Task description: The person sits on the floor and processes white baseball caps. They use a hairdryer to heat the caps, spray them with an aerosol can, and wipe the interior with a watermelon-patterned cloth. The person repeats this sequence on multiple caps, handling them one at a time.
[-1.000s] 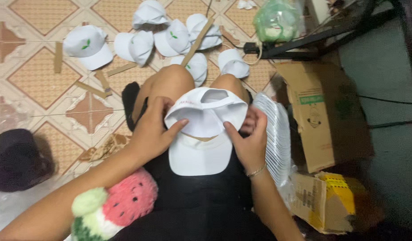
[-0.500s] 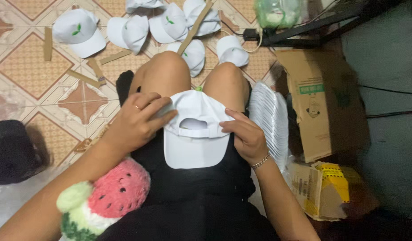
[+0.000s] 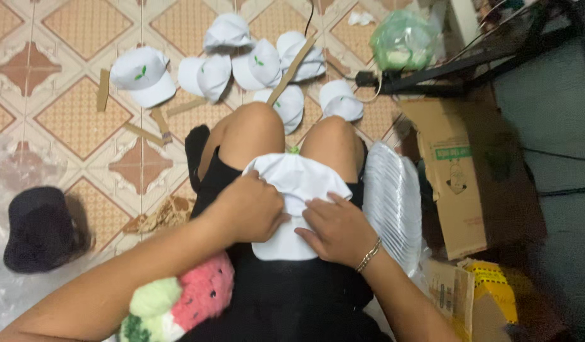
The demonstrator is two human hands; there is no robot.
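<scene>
A: Where's the cap (image 3: 297,183)?

B: On the person's lap, just behind the knees, brim toward the body. Both hands lie on it: the left hand (image 3: 251,209) is curled over the crown's left side, the right hand (image 3: 333,228) lies flat with fingers spread on the brim. Neither is a closed pinch; both are pressed down on the fabric.

A: Why hold it like that?

B: My guess is the lap serves as a work surface, and pressing flattens the crown (it looks squashed down). The finished-looking caps (image 3: 241,63) lie well apart on the tiled floor (image 3: 58,114), and a stack of clear liners (image 3: 394,202) stands just beside the right thigh, within reach.

A: Any change from a moment ago?

B: Yes. The crown stood puffed and open then, fingers at its edges; now it's collapsed under both palms.
</scene>
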